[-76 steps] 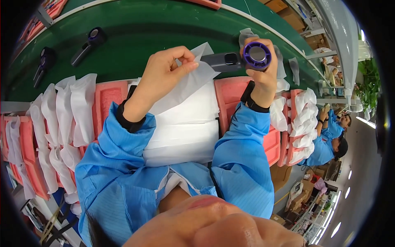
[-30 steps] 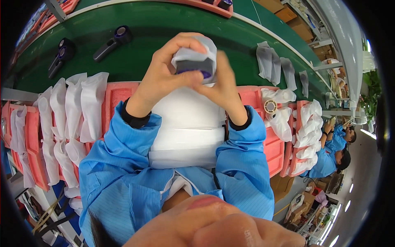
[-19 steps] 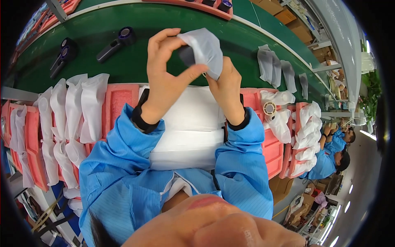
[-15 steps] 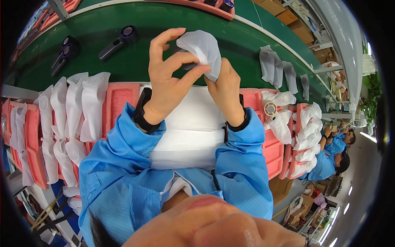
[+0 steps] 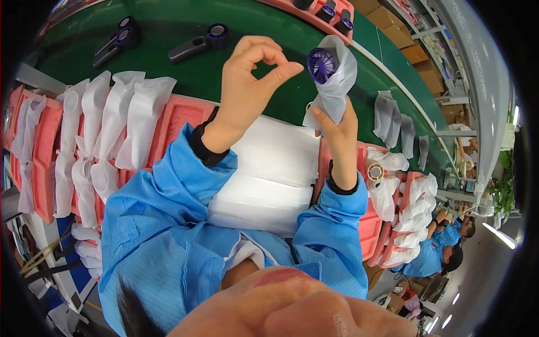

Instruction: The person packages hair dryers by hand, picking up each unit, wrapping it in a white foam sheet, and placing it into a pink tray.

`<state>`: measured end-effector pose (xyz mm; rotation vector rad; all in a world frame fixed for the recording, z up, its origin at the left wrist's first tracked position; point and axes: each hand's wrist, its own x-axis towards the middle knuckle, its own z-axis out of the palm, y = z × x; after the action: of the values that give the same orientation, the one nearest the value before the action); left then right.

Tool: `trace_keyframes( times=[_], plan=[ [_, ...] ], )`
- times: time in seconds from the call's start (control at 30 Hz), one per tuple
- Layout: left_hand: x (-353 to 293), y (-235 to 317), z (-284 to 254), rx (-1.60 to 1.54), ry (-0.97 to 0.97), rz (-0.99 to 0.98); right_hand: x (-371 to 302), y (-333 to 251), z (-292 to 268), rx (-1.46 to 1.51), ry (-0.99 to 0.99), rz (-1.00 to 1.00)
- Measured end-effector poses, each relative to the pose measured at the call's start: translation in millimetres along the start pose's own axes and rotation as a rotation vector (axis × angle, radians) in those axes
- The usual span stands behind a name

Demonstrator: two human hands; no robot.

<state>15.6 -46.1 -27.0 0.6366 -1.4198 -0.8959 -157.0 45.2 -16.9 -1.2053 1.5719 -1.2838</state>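
Note:
My right hand [image 5: 338, 124] grips a hair dryer [image 5: 322, 65] in a thin white translucent sleeve [image 5: 339, 84]. The dryer's round purple finned end shows at the sleeve's mouth; its lower part is hidden by the wrap. My left hand [image 5: 250, 87] is raised to the left of it, apart from the dryer, with thumb and forefinger curled together and nothing visible between them. Below both hands lies a stack of flat white sleeves [image 5: 269, 163]. On the green bench [image 5: 191, 84] beyond, an unwrapped grey-and-purple hair dryer [image 5: 218, 35] lies on its side.
Pink foam trays [image 5: 174, 121] at the left hold several white-wrapped pieces [image 5: 143, 121]. Wrapped pieces also fill pink trays [image 5: 370, 222] at the right. More unwrapped dryers [image 5: 120, 38] lie far left. A pink tray [image 5: 328, 19] with dryers stands at the back. Co-workers [image 5: 443, 241] sit far right.
My left hand has come off the sleeve. My right hand has moved right with the wrapped dryer, and the purple end now shows. The view has shifted slightly.

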Motion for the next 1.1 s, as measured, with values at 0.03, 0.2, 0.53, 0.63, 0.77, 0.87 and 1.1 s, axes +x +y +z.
trace_keyframes(
  times=[0.03, 0.2, 0.53, 0.63, 0.77, 0.87, 1.1],
  plan=[
    [-0.4, 0.2, 2.5, -0.013, -0.02, 0.041, -1.1, 1.8, 2.7, -0.157, 0.036, -0.085],
    [-7.3, 3.7, 10.7, -0.082, -0.017, 0.012, -0.7, 13.9, 9.1, -0.64, 0.187, -0.409],
    [-9.5, -0.3, 6.7, -0.169, -0.061, -0.139, 0.2, 16.2, 10.6, -0.895, 0.256, -0.642],
    [-8.5, 3.6, 7.6, -0.092, -0.079, -0.048, 1.5, 15.8, 11.2, -0.862, 0.274, -0.603],
    [-10.9, 6.3, 9.2, 0.051, -0.064, 0.086, -0.6, 17.7, 12.3, -0.793, 0.31, -0.562],
    [-8.7, 3.6, 7.1, 0.103, -0.07, 0.11, -1.0, 18.5, 12.7, -0.709, 0.246, -0.487],
    [7.7, -36.0, -5.8, -0.168, 0.117, -0.283, -2.5, 4.3, -17.9, -0.273, -0.308, 0.088]
  ],
)
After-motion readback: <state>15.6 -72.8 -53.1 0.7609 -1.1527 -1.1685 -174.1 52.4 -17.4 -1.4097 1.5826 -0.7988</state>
